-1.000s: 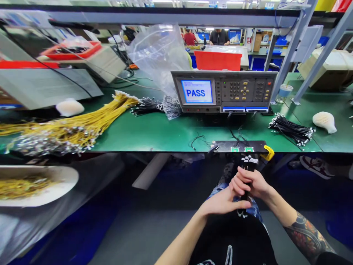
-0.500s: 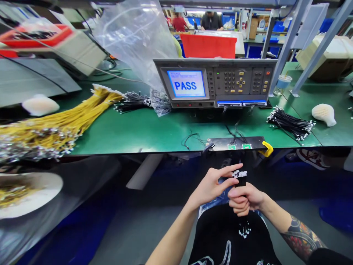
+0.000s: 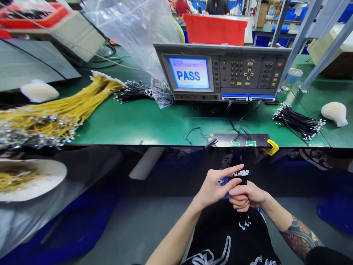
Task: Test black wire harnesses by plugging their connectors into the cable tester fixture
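My right hand (image 3: 244, 197) is wrapped round a bundle of short black cables (image 3: 242, 179) with white connectors at both ends, held upright above my lap. White connectors show above the fist, and more stick out below it. My left hand (image 3: 217, 184) is at the bundle's upper left, index finger stretched along the top connectors and thumb beside the cables, fingers apart. Beyond the hands, at the table's front edge, lies a black fixture bar (image 3: 220, 140) with two small green boards (image 3: 250, 144). A tester (image 3: 226, 71) behind it shows "PASS".
Yellow cables (image 3: 71, 105) cover the left of the green table (image 3: 143, 129). Another black cable bundle (image 3: 299, 121) lies at the right, near a white netted object (image 3: 334, 113). A yellow clamp (image 3: 271, 147) juts from the table edge. Two people are in the background.
The view has tilted and shifted slightly, so the table and tester sit differently. My right hand still holds the bundle; my left finger and thumb remain at its top, with the connectors looking more level.
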{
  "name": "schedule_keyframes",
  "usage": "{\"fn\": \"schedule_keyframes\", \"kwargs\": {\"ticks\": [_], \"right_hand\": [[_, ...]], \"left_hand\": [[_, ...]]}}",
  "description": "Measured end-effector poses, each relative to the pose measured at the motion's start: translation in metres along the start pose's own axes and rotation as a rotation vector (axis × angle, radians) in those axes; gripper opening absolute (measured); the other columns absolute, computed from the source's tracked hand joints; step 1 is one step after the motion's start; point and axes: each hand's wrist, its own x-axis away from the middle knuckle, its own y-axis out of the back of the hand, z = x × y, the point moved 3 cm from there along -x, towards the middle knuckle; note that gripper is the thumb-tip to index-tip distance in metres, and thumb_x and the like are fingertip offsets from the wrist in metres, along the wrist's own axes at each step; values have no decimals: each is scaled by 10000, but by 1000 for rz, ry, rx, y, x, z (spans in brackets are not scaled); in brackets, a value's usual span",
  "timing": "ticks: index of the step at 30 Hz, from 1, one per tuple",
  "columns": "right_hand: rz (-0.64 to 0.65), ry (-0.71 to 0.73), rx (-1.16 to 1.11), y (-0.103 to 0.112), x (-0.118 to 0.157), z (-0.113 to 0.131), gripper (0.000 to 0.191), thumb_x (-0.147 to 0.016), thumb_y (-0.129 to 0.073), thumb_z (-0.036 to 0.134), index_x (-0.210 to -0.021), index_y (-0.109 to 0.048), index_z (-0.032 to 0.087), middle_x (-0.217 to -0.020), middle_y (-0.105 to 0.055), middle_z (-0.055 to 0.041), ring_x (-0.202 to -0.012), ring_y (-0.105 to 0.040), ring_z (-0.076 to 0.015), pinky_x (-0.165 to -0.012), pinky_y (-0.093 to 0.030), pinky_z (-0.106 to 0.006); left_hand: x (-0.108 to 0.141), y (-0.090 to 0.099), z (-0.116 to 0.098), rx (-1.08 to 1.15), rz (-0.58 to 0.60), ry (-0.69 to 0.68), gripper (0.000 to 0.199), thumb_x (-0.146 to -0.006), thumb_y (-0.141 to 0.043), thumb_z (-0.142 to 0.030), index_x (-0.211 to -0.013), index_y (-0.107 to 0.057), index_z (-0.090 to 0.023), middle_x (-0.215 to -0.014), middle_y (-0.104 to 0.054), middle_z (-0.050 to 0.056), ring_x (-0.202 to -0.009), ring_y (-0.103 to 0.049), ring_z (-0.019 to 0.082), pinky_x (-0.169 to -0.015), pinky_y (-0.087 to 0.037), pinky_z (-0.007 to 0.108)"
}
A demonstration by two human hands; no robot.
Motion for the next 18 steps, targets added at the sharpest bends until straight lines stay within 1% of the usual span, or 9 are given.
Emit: {"fn": "schedule_keyframes", "kwargs": {"ticks": [2,3,5,7,10,12,14,16,18], "right_hand": [[7,-6,1,0,0,-1,663,-876,-775,509,-480,-330,218,-412,-281,117,-337,-172,-10,-337,-92,-193],[7,-7,6,-1,0,-1,661,-879,-772,514,-482,-334,217,-412,-285,116,-338,-173,-10,-337,-94,-195],[2,-9,23,0,0,-2,659,-879,-771,524,-487,-339,216,-415,-292,115,-340,-176,-11,-339,-95,-197],[-10,-13,45,2,0,-2,661,-873,-776,535,-495,-337,217,-418,-292,116,-343,-171,-12,-341,-94,-197],[-37,-7,59,5,1,-3,689,-873,-776,546,-492,-301,223,-419,-283,116,-347,-169,-12,-342,-95,-191],[-50,-1,59,8,2,-2,709,-880,-770,548,-484,-277,226,-419,-277,114,-348,-171,-10,-341,-97,-185],[-54,1,58,10,3,-1,716,-875,-775,553,-481,-273,228,-413,-269,115,-345,-167,-9,-336,-95,-181],[-49,-6,65,11,3,0,714,-861,-786,562,-483,-278,231,-404,-264,117,-341,-161,-9,-329,-98,-179],[-42,-27,92,12,2,-1,717,-849,-791,571,-483,-275,234,-398,-259,117,-336,-153,-7,-324,-100,-178]], "left_hand": [[1,0,-1,36,-10,7,368,-878,-784,-338,-1203,-838,-173,-838,-847,78,-585,-685,158,-590,-538,224],[1,0,-2,68,-7,15,355,-871,-791,-330,-1184,-845,-173,-885,-855,89,-621,-715,172,-611,-556,230],[1,-1,-2,136,11,39,320,-866,-790,-306,-1149,-857,-174,-966,-859,101,-711,-770,205,-673,-596,247],[0,-2,-2,180,41,73,295,-879,-765,-279,-1140,-860,-177,-1001,-858,98,-804,-804,233,-754,-622,268],[-2,-2,-1,187,77,111,292,-909,-715,-269,-1150,-857,-187,-1073,-850,94,-939,-815,260,-860,-623,292],[-3,-2,-1,174,85,114,308,-919,-699,-281,-1169,-850,-185,-1115,-844,98,-980,-809,266,-894,-613,302],[-4,-3,1,159,93,121,394,-912,-711,-292,-1281,-800,-183,-1079,-852,95,-959,-805,261,-907,-604,318],[-6,-5,6,179,123,143,574,-894,-745,-304,-1452,-680,-189,-1035,-858,88,-958,-800,264,-945,-591,354],[-10,-10,11,264,199,156,730,-872,-785,-356,-1550,-574,-189,-1095,-848,112,-1036,-787,290,-1005,-569,402]]}}
